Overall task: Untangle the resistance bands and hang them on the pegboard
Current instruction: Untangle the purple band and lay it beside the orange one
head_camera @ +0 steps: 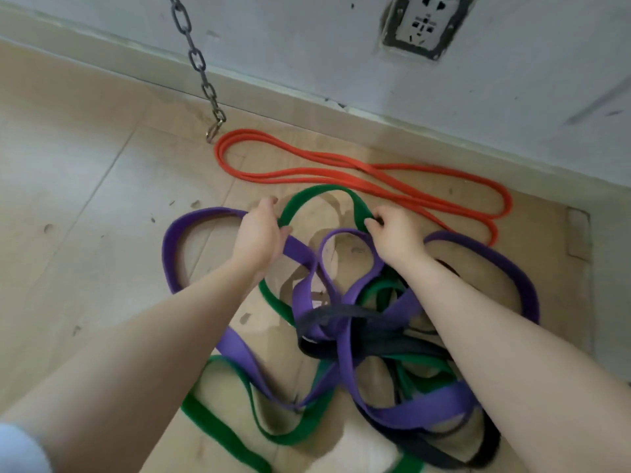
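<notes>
On the floor by the wall, both hands lift a green band (317, 194) loop: the left hand (259, 233) curled round one side, the right hand (392, 232) pinching the other. It remains knotted with the purple band (368, 302) and black band (341, 317); the orange band (341, 172) lies free. Untangling is underway; next, the loop probably needs drawing clear.

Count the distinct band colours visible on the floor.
4: thin orange rubber band apart near the wall; wide green, purple and black bands tangled together. Others may hide underneath.
</notes>
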Demonstrator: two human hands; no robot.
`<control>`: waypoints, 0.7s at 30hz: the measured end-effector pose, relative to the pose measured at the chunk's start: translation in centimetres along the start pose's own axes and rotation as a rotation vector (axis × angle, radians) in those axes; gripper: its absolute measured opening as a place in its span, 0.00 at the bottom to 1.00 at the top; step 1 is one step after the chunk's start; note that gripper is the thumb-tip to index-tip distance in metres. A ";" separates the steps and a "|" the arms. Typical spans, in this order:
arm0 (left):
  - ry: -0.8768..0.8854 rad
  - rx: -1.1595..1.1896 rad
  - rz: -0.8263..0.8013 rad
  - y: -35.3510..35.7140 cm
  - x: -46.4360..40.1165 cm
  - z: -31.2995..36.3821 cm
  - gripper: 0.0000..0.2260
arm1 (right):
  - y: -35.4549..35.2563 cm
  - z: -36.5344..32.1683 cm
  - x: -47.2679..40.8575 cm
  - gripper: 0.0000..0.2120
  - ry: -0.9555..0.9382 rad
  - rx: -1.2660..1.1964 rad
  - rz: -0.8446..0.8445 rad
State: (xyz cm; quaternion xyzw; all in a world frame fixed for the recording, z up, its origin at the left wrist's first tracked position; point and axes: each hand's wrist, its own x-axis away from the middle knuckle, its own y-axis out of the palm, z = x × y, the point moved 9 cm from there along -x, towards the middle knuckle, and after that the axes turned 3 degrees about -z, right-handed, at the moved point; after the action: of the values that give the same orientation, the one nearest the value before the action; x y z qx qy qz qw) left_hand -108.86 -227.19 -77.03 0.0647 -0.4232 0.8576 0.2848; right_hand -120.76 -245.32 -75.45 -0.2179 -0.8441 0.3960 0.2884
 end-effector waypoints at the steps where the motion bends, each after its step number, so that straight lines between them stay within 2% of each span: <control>1: -0.013 0.016 0.029 -0.4 0.5 -0.1 0.18 | -0.8 -0.4 0.8 0.07 -0.016 -0.080 0.031; 4: 0.065 0.287 0.046 -1.6 3.3 1.6 0.09 | -3.0 -0.8 4.5 0.03 -0.011 -0.415 0.042; 7: 0.200 0.580 0.047 -4.6 8.4 5.8 0.15 | -6.5 -2.3 10.3 0.05 -0.073 -0.624 0.045; 13: 0.417 0.754 0.032 -12.5 21.7 14.4 0.12 | -14.4 -8.0 22.8 0.04 -0.129 -0.781 0.111; 18: 0.573 0.781 0.061 -18.5 31.6 19.3 0.11 | -23.5 -14.4 32.0 0.05 -0.231 -1.163 0.235; 21: 0.635 0.879 0.101 -22.7 37.4 21.3 0.09 | -27.3 -18.8 36.7 0.05 -0.298 -1.352 0.195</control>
State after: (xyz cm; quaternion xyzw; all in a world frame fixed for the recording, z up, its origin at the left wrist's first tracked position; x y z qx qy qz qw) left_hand -130.28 -216.33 -34.77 -0.1051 0.0796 0.9438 0.3031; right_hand -139.29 -229.40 -32.49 -0.3677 -0.9125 -0.1664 -0.0663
